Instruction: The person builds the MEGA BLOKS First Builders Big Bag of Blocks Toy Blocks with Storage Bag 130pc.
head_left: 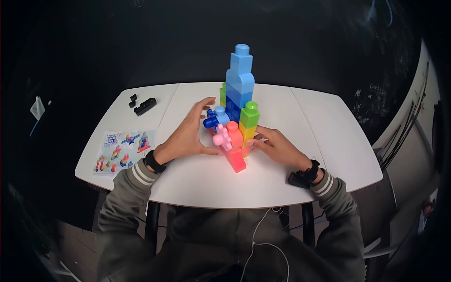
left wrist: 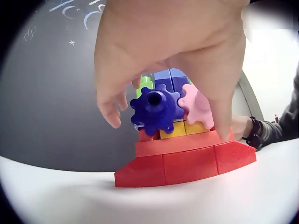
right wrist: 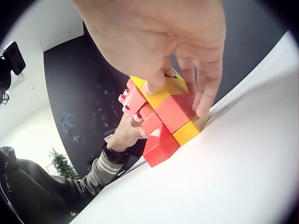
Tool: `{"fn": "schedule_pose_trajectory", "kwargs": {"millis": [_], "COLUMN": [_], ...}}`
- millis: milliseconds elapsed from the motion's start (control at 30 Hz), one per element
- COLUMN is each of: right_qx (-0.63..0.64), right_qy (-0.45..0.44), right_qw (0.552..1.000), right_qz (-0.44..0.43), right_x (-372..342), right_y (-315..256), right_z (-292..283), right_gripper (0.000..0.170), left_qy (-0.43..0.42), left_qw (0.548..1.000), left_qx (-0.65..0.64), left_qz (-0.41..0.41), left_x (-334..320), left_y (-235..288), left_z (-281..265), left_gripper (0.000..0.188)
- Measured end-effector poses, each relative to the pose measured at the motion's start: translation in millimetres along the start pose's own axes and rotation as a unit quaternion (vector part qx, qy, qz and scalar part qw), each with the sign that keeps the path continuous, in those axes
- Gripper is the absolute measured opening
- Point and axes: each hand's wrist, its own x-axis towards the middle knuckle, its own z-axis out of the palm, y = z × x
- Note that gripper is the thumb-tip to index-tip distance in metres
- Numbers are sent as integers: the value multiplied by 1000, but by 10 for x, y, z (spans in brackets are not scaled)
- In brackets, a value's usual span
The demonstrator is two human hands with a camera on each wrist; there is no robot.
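A tall block tower (head_left: 242, 82), light blue on top and dark blue lower down, stands upright on the table. A dark blue gear (left wrist: 163, 119) and a pink gear (left wrist: 198, 108) are on its side, above a red base (left wrist: 187, 164). My left hand (head_left: 184, 137) is spread around the gear side, its fingers apart in the air and its thumb beside the base; whether the thumb touches is unclear. The right hand (head_left: 282, 149) holds the tower's lower right side, thumb on a yellow block (right wrist: 161, 97), other fingers round the far side, partly hidden.
A picture sheet (head_left: 123, 151) lies at the table's left. Behind it are a black object (head_left: 145, 106) and small black pieces (head_left: 133, 100). The white table's (head_left: 329, 136) front edge is close to the body, where a white cable (head_left: 254, 243) hangs.
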Motion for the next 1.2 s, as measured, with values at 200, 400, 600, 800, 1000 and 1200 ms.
{"fn": "schedule_pose_trajectory", "kwargs": {"millis": [200,400,600,800,1000,1200], "right_qx": [2,110,190,127,155,145], "right_qy": [38,129,21,2,-34,-55], "right_qw": [999,984,980,992,987,987], "right_qz": [10,60,-45,8,-4,46], "right_x": [8,67,77,58,36,39], "right_y": [205,474,630,426,345,330], "right_z": [-48,-132,-109,-92,-108,-85], "right_gripper": [45,44,54,82,86,97], "left_qy": [-66,-68,-60,-101,-130,-165], "left_qw": [987,992,974,987,980,985], "left_qx": [-121,-68,-197,-102,-135,-37], "left_qz": [-83,-86,-92,-72,-64,-31], "left_x": [-58,-72,-74,-90,-50,-35], "left_y": [-52,-165,-229,-153,-17,-330], "left_z": [3,15,91,51,12,-258], "left_gripper": [134,120,106,85,92,84]}}
